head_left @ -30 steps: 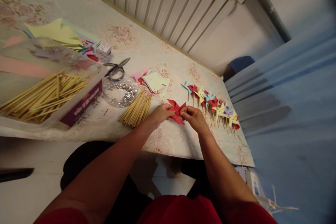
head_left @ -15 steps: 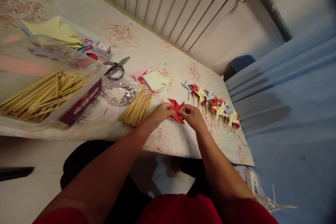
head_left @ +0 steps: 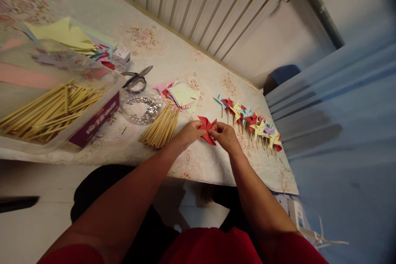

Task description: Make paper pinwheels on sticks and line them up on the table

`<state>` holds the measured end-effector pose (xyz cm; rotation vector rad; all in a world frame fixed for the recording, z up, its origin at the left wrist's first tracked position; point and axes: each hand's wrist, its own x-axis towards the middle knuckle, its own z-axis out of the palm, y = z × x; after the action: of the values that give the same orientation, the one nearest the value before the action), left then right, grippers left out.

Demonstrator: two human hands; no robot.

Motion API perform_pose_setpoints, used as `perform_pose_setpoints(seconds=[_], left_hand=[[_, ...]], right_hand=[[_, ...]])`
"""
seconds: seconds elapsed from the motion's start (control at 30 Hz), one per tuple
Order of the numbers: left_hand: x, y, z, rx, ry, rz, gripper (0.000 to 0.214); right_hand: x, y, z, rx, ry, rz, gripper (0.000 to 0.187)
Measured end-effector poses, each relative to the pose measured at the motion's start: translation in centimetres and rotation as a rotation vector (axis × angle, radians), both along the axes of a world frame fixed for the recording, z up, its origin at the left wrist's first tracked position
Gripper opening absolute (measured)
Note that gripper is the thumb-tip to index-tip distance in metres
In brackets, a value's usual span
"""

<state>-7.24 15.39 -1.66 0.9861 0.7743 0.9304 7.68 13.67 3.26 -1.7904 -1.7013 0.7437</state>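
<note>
A red paper pinwheel [head_left: 206,127] is held between both hands just above the flowered tablecloth [head_left: 198,161]. My left hand [head_left: 190,131] pinches its left side with closed fingers. My right hand [head_left: 225,135] pinches it at the centre from the right. Just left of my left hand lies a bundle of wooden sticks [head_left: 161,127]. To the right of my hands, finished pinwheels on sticks [head_left: 250,123] lie in a row, red, yellow and blue.
A clear round dish of shiny pins [head_left: 140,108] and scissors [head_left: 136,78] sit behind the sticks. Cut coloured paper squares [head_left: 181,95] lie near them. A box of more sticks [head_left: 46,111] stands at the left, with paper sheets [head_left: 64,37] behind. A radiator [head_left: 198,4] lines the wall.
Both hands have shifted slightly left and away with the red pinwheel; my right fingers have closed in on its centre.
</note>
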Motion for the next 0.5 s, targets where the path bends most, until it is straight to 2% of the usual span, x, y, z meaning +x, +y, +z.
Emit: perform_pose_setpoints(seconds=[0.27, 0.5], left_hand=[[-0.11, 0.13, -0.49, 0.042, -0.031, -0.043, 0.008], [0.09, 0.13, -0.62, 0.02, -0.028, -0.007, 0.017]], right_hand=[[-0.5, -0.18, 0.66, 0.035, -0.068, -0.002, 0.017], [-0.38, -0.12, 0.42, 0.074, -0.121, 0.016, 0.018]])
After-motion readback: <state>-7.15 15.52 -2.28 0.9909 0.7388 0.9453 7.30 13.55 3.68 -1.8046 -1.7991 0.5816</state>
